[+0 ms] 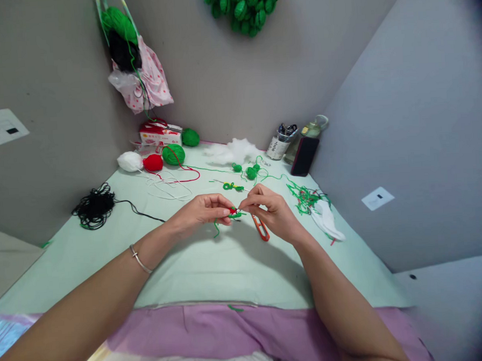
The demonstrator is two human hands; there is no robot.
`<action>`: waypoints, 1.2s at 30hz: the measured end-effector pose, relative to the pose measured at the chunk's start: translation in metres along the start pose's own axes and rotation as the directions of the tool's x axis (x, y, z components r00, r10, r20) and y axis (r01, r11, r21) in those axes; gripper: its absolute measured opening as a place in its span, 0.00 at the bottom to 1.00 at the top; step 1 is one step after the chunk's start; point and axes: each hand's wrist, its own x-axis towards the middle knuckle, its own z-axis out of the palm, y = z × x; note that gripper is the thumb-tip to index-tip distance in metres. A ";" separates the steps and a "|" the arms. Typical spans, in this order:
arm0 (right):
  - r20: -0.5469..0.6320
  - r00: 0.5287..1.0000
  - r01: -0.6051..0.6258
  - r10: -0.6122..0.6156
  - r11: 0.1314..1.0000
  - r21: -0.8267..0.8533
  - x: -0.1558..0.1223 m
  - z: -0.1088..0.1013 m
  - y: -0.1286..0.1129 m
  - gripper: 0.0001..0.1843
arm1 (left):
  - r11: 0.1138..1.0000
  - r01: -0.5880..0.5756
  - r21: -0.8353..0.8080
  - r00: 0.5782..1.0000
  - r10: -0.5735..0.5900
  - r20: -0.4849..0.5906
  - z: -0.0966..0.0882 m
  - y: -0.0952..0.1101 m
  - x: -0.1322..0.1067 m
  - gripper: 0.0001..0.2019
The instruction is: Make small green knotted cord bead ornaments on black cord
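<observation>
My left hand (pixel 210 210) pinches a small red and green crocheted piece (pixel 233 211) over the middle of the table. A short green yarn tail (pixel 216 228) hangs below those fingers. Close by on the right, my right hand (pixel 271 210) has thumb and forefinger pressed together at the piece's edge; what they grip is too small to make out. Beneath my right hand lies an orange-handled cutter or snips (pixel 261 229). Just beyond both hands rests a crochet hook (pixel 241 188) with green and yellow yarn loops (pixel 231 186) beside it.
Balls of white (pixel 130 161), red (pixel 153 163) and green yarn (pixel 173 155) sit back left, near loose black yarn (pixel 95 207). White stuffing (pixel 235 151), a pen cup (pixel 278 146) and a phone (pixel 305 156) stand along the back. Green yarn scraps (pixel 304 197) lie right.
</observation>
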 end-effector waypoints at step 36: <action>0.029 0.846 0.459 -0.533 0.699 -0.549 -0.008 0.047 -0.046 0.08 | 0.996 -0.073 0.044 0.956 0.083 -0.283 0.006 -0.030 0.017 0.10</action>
